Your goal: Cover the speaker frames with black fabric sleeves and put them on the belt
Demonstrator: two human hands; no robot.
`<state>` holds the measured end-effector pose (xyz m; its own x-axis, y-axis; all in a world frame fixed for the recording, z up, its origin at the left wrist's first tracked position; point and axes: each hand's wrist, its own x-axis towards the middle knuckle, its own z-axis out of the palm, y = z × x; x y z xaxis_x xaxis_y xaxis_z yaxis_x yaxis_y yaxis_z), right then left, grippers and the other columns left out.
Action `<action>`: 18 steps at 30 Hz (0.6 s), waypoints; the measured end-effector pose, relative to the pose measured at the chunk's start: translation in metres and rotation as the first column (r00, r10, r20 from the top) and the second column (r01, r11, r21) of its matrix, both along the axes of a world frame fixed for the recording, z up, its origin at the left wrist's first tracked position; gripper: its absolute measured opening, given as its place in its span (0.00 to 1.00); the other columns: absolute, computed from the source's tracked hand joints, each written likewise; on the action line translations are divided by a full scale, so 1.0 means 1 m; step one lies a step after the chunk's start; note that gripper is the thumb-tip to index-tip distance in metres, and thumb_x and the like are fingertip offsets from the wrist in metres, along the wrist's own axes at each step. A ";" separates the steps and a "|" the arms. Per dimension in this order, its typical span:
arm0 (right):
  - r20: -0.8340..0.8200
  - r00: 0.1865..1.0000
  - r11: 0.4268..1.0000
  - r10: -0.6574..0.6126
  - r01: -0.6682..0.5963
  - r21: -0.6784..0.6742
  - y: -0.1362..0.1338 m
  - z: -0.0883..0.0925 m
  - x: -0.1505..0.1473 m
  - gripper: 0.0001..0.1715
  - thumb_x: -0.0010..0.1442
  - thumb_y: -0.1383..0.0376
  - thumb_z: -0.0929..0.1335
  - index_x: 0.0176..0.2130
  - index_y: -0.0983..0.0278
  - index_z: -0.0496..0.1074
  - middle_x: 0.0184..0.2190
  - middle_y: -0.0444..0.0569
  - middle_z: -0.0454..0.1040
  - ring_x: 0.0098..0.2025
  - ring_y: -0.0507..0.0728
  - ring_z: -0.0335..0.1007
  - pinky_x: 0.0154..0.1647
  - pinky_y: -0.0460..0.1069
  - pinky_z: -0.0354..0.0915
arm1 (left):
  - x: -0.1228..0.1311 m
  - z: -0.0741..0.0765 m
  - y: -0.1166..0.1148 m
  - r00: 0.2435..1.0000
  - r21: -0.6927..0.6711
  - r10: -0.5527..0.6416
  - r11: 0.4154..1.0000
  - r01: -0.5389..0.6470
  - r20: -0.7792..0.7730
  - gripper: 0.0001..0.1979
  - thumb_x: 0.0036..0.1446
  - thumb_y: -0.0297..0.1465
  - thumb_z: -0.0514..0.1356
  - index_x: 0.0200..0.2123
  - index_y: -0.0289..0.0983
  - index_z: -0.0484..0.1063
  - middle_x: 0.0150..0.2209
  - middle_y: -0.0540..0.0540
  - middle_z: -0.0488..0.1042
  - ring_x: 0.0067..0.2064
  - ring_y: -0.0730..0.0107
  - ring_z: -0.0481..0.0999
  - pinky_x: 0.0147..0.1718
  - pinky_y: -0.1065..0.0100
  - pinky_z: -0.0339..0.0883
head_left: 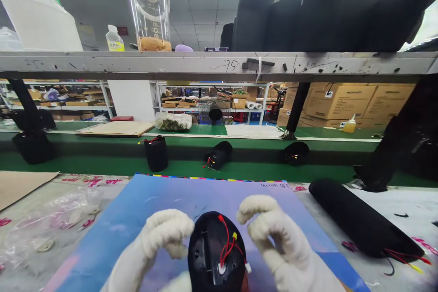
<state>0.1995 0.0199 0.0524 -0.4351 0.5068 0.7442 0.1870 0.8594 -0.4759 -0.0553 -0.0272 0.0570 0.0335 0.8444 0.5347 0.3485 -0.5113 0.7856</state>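
Note:
A black fabric-covered cylinder point(212, 255) stands between my hands, its end face turned toward me. That face carries a dark plastic plate with a slot, and red wires point(226, 242) with red, yellow and white connectors come out of it. My left hand point(164, 237), in a white glove, is curved at the cylinder's left edge; whether its fingertips touch the cover I cannot tell. On the right, my gloved right hand point(280, 237) is bent with a gap between fingers and thumb, a little apart from the cylinder and holding nothing. Beneath lies a blue printed sheet point(137, 200).
A long black cylinder point(362, 219) with wires lies at right. Clear plastic bags point(54, 228) lie at left. Smaller black cylinders point(155, 153) stand or lie on the green surface behind. Overhead, a metal shelf point(191, 64) crosses, holding jars and several black cylinders.

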 end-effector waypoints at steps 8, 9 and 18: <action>0.233 0.970 0.756 0.064 0.105 -0.646 0.031 0.031 -0.024 0.06 0.61 0.61 0.66 0.35 0.62 0.69 0.31 0.42 0.70 0.33 0.51 0.63 0.34 0.46 0.62 | 0.016 -0.013 0.035 0.955 0.016 -0.006 1.000 0.011 -0.297 0.08 0.62 0.31 0.56 0.42 0.43 0.73 0.34 0.52 0.78 0.28 0.76 0.75 0.28 0.75 0.71; 0.271 0.959 0.742 0.077 0.127 -0.659 0.032 0.033 -0.031 0.06 0.57 0.63 0.68 0.33 0.63 0.67 0.28 0.40 0.68 0.30 0.50 0.61 0.30 0.45 0.60 | 0.019 -0.014 0.038 0.948 0.021 0.011 1.000 -0.005 -0.319 0.07 0.62 0.29 0.55 0.40 0.42 0.73 0.32 0.52 0.76 0.27 0.76 0.73 0.27 0.74 0.70; 0.272 0.938 0.659 0.216 0.065 -0.749 0.031 0.043 -0.026 0.09 0.53 0.66 0.69 0.36 0.65 0.68 0.31 0.41 0.69 0.31 0.50 0.61 0.31 0.45 0.60 | -0.002 0.003 0.022 0.989 -0.293 -0.087 0.955 0.048 -0.122 0.15 0.67 0.43 0.48 0.45 0.45 0.70 0.30 0.53 0.74 0.28 0.74 0.74 0.28 0.74 0.72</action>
